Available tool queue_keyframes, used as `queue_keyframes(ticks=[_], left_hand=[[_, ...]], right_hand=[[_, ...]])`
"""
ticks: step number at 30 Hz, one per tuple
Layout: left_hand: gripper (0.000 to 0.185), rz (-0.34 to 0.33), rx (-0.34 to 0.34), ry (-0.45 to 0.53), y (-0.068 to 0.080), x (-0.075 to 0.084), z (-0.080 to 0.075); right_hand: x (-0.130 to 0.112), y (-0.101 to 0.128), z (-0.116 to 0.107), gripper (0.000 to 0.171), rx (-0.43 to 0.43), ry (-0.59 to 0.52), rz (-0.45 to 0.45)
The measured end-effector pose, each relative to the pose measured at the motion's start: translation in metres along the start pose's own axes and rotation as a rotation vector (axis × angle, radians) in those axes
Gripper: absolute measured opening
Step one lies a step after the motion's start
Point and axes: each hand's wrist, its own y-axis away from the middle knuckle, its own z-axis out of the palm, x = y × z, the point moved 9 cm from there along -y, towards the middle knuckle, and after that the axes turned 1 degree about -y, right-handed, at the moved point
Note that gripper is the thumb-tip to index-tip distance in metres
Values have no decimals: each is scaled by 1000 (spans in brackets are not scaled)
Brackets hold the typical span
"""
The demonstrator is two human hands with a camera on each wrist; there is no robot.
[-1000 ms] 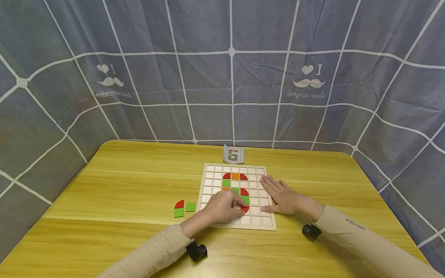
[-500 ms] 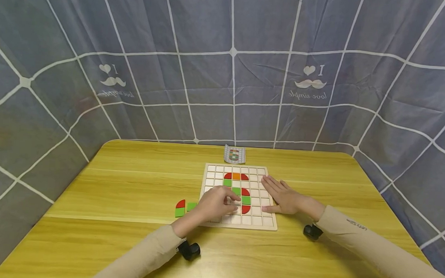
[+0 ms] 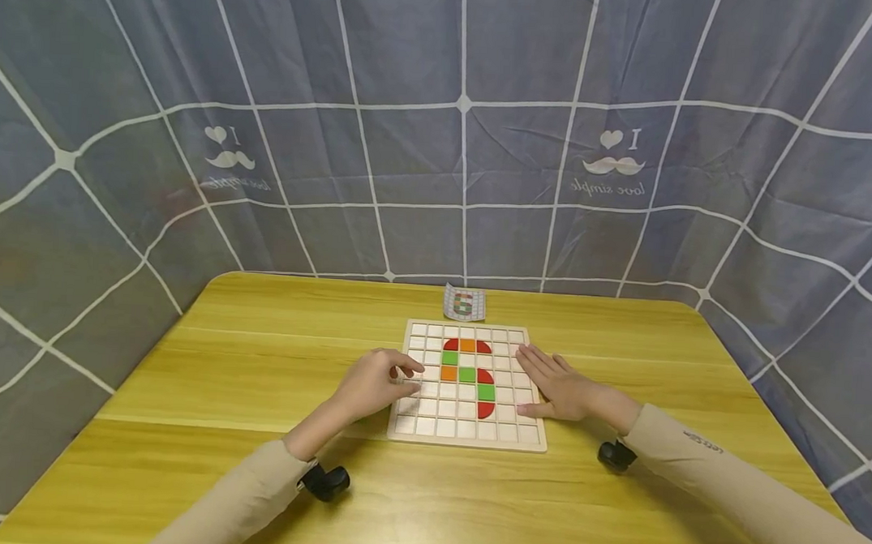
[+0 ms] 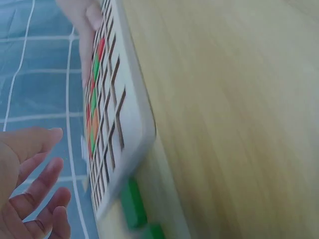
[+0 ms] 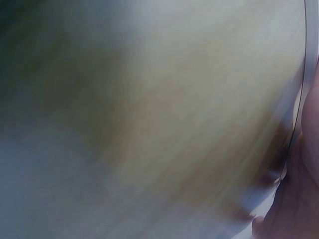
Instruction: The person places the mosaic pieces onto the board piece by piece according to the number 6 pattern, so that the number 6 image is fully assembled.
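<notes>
A pale wooden grid board (image 3: 465, 442) lies on the yellow table (image 3: 256, 378). Red, orange and green tiles (image 3: 466, 375) fill some middle cells. A red quarter-round tile (image 3: 483, 409) sits lowest. My left hand (image 3: 395, 376) hovers over the board's left edge, fingers loosely curled and holding nothing. My right hand (image 3: 548, 378) lies flat on the board's right edge. In the left wrist view the board (image 4: 129, 114) runs past my relaxed left hand (image 4: 30, 189), and green loose tiles (image 4: 133, 205) lie beside it. The right wrist view is blurred, showing only table and a bit of hand (image 5: 299, 209).
A small pattern card (image 3: 464, 302) stands just behind the board. A grey cloth with white lines (image 3: 442, 142) walls in the table's back and sides. In the head view my left hand hides the loose tiles left of the board.
My left hand has pulled back leftward from the board's lower middle to its left edge, leaving the red quarter-round tile in its cell. The right hand has stayed flat.
</notes>
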Motion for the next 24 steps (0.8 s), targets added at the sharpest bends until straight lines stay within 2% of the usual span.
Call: queue_keyframes(ticks=[7,17,20,24], left_hand=[[21,-26,36,-15,13,-22,-16],[26,-70,15,-18,31,-52,-19],[27,-47,9,-45,32,-53,-19],[29,32,-36,-94,33,-48,-15]], right_hand=[[-1,0,-1,93,-2,6,6],[-2,2,-2,92,0,-9,2],[-1,1,-2,92,2,0,-1],[0,0,-1,93,0,5,-2]])
